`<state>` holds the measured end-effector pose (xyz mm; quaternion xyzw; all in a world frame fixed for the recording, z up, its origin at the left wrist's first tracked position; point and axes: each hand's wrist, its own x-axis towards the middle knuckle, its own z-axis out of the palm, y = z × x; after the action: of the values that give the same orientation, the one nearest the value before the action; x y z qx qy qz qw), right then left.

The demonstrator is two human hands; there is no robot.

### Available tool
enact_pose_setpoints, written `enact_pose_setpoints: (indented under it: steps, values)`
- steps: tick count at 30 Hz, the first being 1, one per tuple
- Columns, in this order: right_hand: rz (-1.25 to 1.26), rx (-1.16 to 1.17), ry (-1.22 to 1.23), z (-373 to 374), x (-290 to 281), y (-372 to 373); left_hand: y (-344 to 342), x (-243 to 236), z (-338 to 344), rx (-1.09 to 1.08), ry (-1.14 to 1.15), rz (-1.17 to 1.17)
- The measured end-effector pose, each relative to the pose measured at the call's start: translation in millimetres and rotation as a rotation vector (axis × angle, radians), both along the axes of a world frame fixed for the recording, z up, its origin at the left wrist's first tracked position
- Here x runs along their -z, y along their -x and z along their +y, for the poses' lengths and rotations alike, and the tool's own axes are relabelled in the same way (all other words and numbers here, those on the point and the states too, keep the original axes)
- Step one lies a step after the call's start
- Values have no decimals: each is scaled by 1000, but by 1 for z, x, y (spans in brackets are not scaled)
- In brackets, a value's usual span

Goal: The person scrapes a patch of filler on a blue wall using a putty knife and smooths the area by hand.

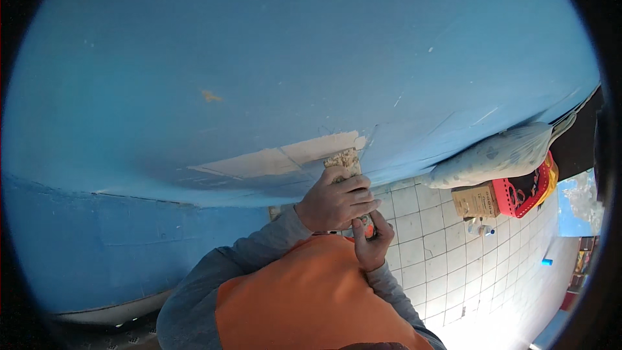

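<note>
Both my hands are raised close to a blue wall [272,45]. My left hand [337,201] is closed around a flat tool crusted with beige putty [345,159], which looks like a scraper. The tool's crusted end lies beside a long whitish patch [259,161] on the wall; I cannot tell whether it touches. Just below, my right hand [374,241] is closed around the lower part of the same thing, where a bit of red and orange shows. My fingers hide most of its middle.
To the right, a pale stuffed bag [492,155] leans along the wall. Past it stand a cardboard box [476,201] and a red crate [518,194]. Small bottles [479,227] sit on the tiled floor [427,240]. A lower blue wall [142,246] meets this one at left.
</note>
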<state>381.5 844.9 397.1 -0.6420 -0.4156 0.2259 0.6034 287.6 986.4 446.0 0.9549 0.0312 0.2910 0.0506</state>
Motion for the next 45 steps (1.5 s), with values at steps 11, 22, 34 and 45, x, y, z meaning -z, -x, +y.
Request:
enact_pose_setpoints:
  steps: [11,22,34,45]
  values:
    - [6,-3,-14,0,-14,-6,-4,-9,-3,-31,-7,-65]
    - [40,-82,-12,-3,-28,-12,-4,-21,-10,-79,93,-32]
    - [15,-110,-15,-3,-41,-16,-7,-28,-11,-78,92,-80]
    - [96,-106,-33,-5,-45,-17,-10,-29,-12,-72,145,-59]
